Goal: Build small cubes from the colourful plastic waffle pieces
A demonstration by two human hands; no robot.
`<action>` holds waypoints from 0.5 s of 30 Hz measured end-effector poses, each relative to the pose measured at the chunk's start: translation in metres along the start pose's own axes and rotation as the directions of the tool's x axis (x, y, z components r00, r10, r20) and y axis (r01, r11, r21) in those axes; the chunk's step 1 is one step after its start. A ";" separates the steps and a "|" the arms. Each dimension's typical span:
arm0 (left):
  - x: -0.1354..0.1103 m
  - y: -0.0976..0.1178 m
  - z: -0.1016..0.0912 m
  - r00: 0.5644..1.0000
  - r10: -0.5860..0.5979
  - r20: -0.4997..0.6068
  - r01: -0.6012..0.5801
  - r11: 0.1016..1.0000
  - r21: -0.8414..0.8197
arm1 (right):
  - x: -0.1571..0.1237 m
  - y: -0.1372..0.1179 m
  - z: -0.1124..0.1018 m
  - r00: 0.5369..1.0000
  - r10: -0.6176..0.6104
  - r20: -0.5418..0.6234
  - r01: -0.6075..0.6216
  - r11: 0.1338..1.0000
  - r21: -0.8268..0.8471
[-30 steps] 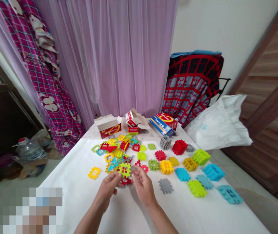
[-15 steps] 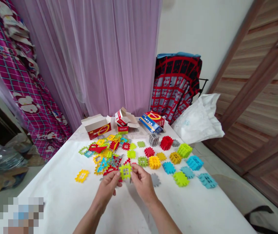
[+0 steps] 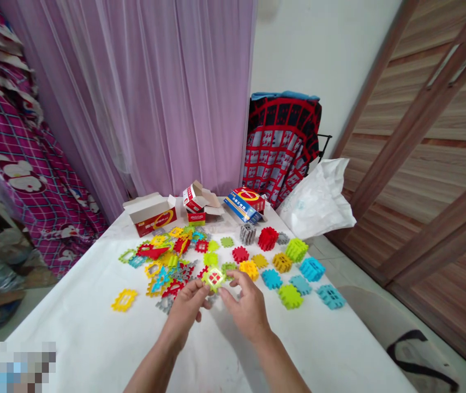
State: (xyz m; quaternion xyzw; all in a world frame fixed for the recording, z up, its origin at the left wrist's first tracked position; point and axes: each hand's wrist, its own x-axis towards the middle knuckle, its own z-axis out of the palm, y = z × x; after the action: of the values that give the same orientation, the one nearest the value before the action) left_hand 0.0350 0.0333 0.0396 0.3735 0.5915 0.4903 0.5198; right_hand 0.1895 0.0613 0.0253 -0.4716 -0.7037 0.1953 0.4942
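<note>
My left hand (image 3: 189,307) pinches the lower left corner of a lime-green toothed building piece (image 3: 213,278). The piece is square, with a window-like cross in its middle, and red shows through the gaps. Close by its right side is my right hand (image 3: 247,305), thumb and forefinger apart; whether a fingertip still touches the piece is hard to see. Behind and left of my hands spreads a mixed heap of toothed pieces, among them a red one (image 3: 148,251). A yellow frame piece (image 3: 124,300) lies alone at the left.
Sorted stacks stand on the right: red (image 3: 268,238), grey (image 3: 248,234), yellow (image 3: 249,270), lime (image 3: 297,250) and blue (image 3: 312,269). Opened cardboard boxes (image 3: 155,220) line the table's back edge. A white bag (image 3: 315,202) leans at the back right corner. White cloth (image 3: 89,327) covers the table.
The lime-green piece has been turned in the fingers, from square-on to cornerwise and tilted. My right thumb and forefinger have spread apart. The view has shifted a little to the right.
</note>
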 end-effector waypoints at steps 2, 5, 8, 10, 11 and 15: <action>0.003 -0.003 0.001 1.000 -0.012 0.000 0.012 1.000 -0.029 | -0.004 -0.001 -0.001 0.997 -0.073 -0.010 0.072 0.993 -0.093; 0.008 -0.010 0.001 1.000 -0.019 -0.012 0.018 0.998 -0.058 | -0.006 -0.002 0.000 0.992 -0.122 -0.029 0.115 0.977 -0.180; 0.008 -0.013 0.002 1.000 -0.016 -0.016 0.015 0.997 -0.071 | -0.007 -0.002 0.001 0.989 -0.140 -0.055 0.124 0.964 -0.236; 0.006 -0.011 0.003 1.000 -0.010 -0.015 0.008 0.997 -0.081 | -0.008 -0.002 0.001 0.988 -0.140 -0.067 0.119 0.958 -0.260; 0.005 -0.009 0.004 1.000 -0.005 -0.012 0.004 0.996 -0.085 | -0.008 -0.002 0.001 0.988 -0.137 -0.069 0.114 0.957 -0.265; -0.001 0.000 0.005 1.000 0.015 0.003 -0.015 0.996 -0.092 | -0.009 -0.004 -0.001 0.991 -0.121 -0.056 0.104 0.963 -0.249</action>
State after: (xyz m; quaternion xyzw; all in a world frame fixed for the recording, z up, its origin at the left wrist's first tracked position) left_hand 0.0398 0.0331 0.0404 0.3546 0.5645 0.5202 0.5338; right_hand 0.1891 0.0517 0.0238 -0.4951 -0.7303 0.0615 0.4667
